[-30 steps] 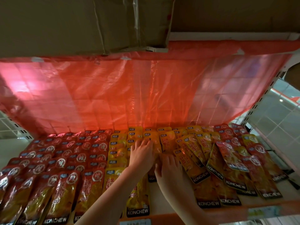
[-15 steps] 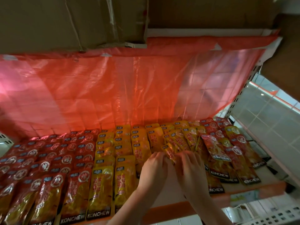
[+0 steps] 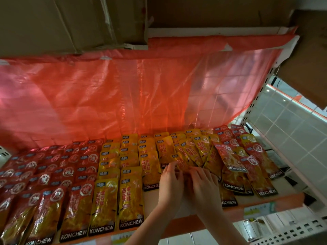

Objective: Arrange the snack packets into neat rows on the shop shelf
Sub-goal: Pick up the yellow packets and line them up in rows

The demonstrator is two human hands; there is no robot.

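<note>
A translucent red plastic sheet (image 3: 109, 103) is hanging behind the white shop shelf with orange front edge (image 3: 276, 197), where red foil snack packets (image 3: 53, 174) and yellow foil snack packets (image 3: 131, 197) are lying in rows. The left hand (image 3: 170, 184) and right hand (image 3: 203, 186) are touching side by side at the middle, fingers curled and pinching a loose, tilted yellow packet (image 3: 182, 161).

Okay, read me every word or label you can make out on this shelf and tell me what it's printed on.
"KONCHEW": bottom edge of the yellow packets in the front row.
"KONCHEW": bottom edge of the red packets at front left.
"KONCHEW": loose packets heaped at right.
Chinese characters on packet fronts: too blurred to read.
Shelf-edge price tags: too blurred to read.
</note>
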